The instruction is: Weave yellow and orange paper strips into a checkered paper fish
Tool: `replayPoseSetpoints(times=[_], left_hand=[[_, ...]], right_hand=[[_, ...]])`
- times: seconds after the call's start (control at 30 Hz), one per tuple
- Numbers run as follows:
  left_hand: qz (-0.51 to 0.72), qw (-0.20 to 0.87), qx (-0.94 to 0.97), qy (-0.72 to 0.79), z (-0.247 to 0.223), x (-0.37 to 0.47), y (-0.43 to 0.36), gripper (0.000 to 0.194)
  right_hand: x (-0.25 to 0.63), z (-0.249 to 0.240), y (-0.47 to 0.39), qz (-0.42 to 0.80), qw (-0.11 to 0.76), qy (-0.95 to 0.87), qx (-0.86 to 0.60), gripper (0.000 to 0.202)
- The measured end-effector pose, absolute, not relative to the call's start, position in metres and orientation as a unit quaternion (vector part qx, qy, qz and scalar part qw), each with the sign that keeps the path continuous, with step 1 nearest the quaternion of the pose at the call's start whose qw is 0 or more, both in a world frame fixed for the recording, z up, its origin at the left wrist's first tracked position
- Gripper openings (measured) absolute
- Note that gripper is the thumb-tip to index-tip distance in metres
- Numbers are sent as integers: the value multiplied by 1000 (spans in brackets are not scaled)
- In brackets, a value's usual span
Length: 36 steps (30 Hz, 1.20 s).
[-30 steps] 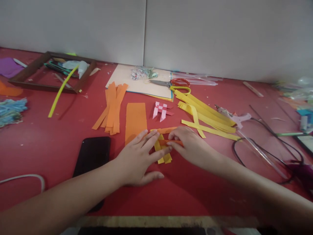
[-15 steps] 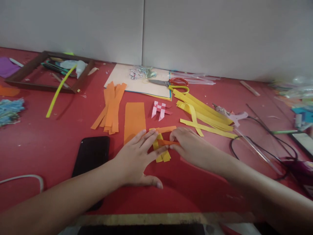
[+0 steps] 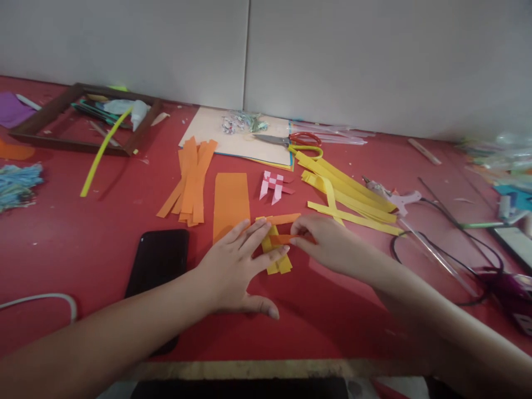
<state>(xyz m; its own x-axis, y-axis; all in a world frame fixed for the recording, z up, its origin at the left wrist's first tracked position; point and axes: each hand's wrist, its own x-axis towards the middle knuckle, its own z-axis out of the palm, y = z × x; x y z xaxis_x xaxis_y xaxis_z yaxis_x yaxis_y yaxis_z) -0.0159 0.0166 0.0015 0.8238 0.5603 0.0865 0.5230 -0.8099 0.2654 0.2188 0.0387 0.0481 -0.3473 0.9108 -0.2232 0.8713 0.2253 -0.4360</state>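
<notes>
Clocked from the pink woven piece, the phone lies at eight; at seven the left hand, its grip open, spreads over yellow strips at six; towards half past four the right hand has its grip pinched on an orange strip.

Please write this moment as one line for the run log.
left hand: spread over yellow paper strips | right hand: pinches orange paper strip | beyond: pink-and-red woven paper piece, scissors | left side: black smartphone
</notes>
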Motion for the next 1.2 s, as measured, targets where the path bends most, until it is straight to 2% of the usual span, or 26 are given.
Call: replayPoseSetpoints(times=[0.23,0.37,0.6,0.77,1.03,1.2], left_hand=[[67,122,946,293,4,-14,17,96],[65,130,946,289,6,-14,17,96],[48,123,948,289,5,-15,17,97],[46,123,949,287,3,-15,17,98],[45,123,949,287,4,-14,17,98],[41,121,949,288,5,-14,17,102]], right_hand=[[213,46,40,258,111,-746,-604,9],[213,45,41,289,143,-733,-599,15],[216,42,41,359,121,-671,-637,13],[215,41,40,404,143,-633,-645,20],[211,44,44,447,162,-622,-622,13],[212,40,48,465,148,-590,-643,15]])
